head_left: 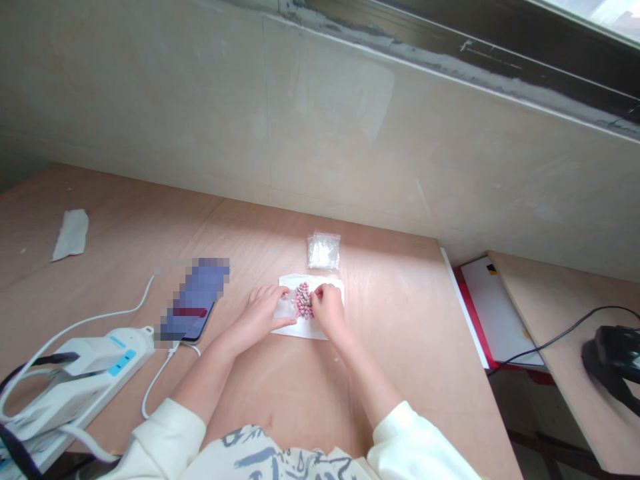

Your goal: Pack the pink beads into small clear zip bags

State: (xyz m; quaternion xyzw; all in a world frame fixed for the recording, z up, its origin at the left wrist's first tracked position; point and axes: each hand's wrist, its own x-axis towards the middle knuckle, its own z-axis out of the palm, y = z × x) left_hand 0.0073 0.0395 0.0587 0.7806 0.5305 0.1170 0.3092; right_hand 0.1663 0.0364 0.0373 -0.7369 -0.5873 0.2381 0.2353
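Note:
A white sheet (310, 328) lies on the wooden table, bearing a small pile of pink beads (303, 310) with some silvery bits among them. My left hand (261, 311) is at the left edge of the sheet, thumb and fingers closed on a small clear plastic bag (285, 307) whose mouth faces the pile. From the other side, my right hand (329, 308) touches the pile with its fingertips pinched together. Whatever is between those fingertips is too small to make out. Just beyond the sheet rests a stack of clear zip bags (324, 252).
To the left lie a phone (197, 303) on a charging cable and a white power strip (117, 365) with plugs and cords. A scrap of white paper (71, 235) is at the far left. A wall (210, 120) borders the table's back; a second table (565, 300) stands right.

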